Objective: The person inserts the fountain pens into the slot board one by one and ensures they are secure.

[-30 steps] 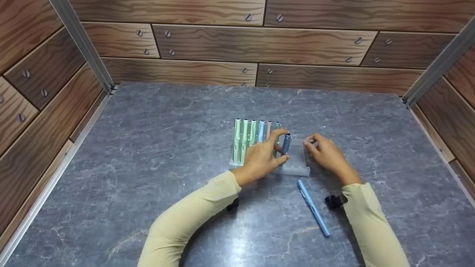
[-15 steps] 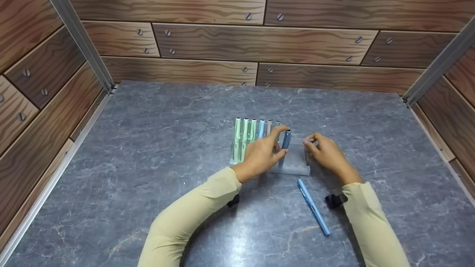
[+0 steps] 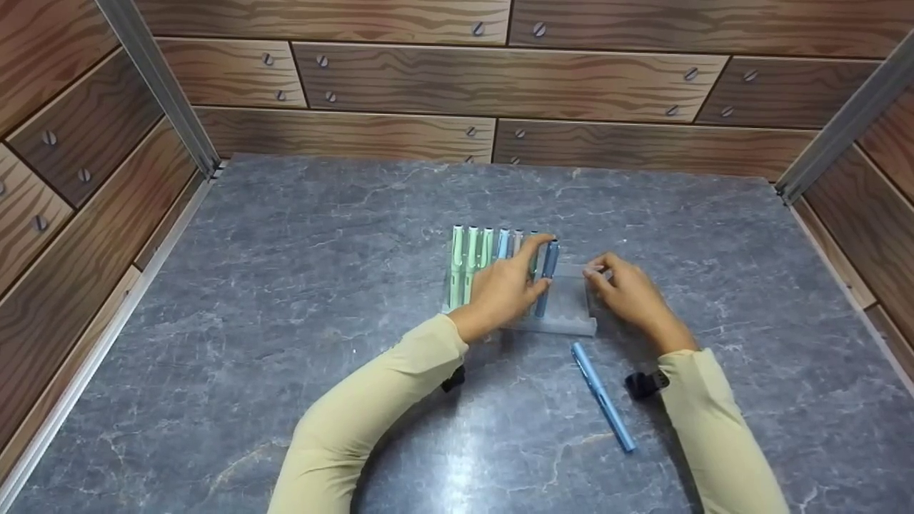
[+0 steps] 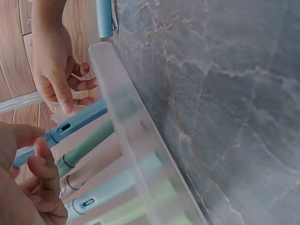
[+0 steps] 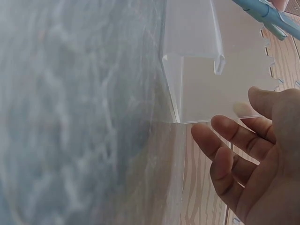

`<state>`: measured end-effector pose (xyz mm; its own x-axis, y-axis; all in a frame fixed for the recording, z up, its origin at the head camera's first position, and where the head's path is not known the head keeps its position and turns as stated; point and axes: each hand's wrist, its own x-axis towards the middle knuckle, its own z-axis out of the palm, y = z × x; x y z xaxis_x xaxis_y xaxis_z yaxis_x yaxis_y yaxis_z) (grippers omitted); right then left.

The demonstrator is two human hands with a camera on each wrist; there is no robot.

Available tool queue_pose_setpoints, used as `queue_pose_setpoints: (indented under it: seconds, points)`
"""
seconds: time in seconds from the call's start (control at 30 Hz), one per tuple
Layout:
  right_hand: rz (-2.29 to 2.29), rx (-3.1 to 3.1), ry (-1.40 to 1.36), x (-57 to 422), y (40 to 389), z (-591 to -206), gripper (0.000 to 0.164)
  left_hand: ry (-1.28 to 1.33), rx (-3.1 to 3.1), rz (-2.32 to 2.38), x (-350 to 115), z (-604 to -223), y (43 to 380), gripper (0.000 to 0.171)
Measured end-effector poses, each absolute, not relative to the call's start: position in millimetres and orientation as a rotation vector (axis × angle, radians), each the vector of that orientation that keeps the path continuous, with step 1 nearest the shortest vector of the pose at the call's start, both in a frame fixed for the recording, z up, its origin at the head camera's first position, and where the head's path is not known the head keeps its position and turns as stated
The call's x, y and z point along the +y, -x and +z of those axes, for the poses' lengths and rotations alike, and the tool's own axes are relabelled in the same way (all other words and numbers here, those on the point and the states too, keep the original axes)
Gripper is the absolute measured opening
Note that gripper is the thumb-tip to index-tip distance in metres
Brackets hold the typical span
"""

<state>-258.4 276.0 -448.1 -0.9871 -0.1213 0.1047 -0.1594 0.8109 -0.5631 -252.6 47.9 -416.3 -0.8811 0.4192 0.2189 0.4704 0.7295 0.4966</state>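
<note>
My left hand (image 3: 500, 289) pinches a dark blue pen (image 3: 550, 260), index finger at its top end and thumb lower down. The pen leans along a clear plastic pen stand (image 3: 571, 296); in the left wrist view its lower end (image 4: 96, 111) meets the stand's front lip (image 4: 129, 119). Left of it in the stand are several capped pens: light green (image 3: 457, 264), light blue (image 3: 504, 243), a pinkish one and a dark green one (image 4: 89, 145), partly hidden by the hand. My right hand (image 3: 632, 293) pinches the stand's right edge between thumb and index finger.
A loose blue pen (image 3: 603, 396) lies slanted on the grey marbled table (image 3: 321, 235), in front of the stand's right end. Wood-patterned walls (image 3: 400, 78) with metal corner posts enclose the back and sides. A black wrist camera (image 3: 646, 385) sits at the right sleeve.
The dark blue pen in my left hand has swung back and down from a steeper tilt to lie along the stand, beside the dark green pen. The right hand stays at the stand's edge.
</note>
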Motion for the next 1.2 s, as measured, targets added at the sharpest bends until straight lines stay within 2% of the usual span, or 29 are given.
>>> queue_pose_setpoints:
  seconds: [0.57,1.2]
  points:
    - [0.914,-2.897,-0.261,275.6,259.1,-450.7,0.025,0.684,-2.862,-0.861,48.0,-414.0,254.6,0.068]
    - [0.911,-2.948,-0.206,276.3,257.2,-448.0,0.030,0.787,-2.890,-0.973,44.9,-420.9,238.3,0.071]
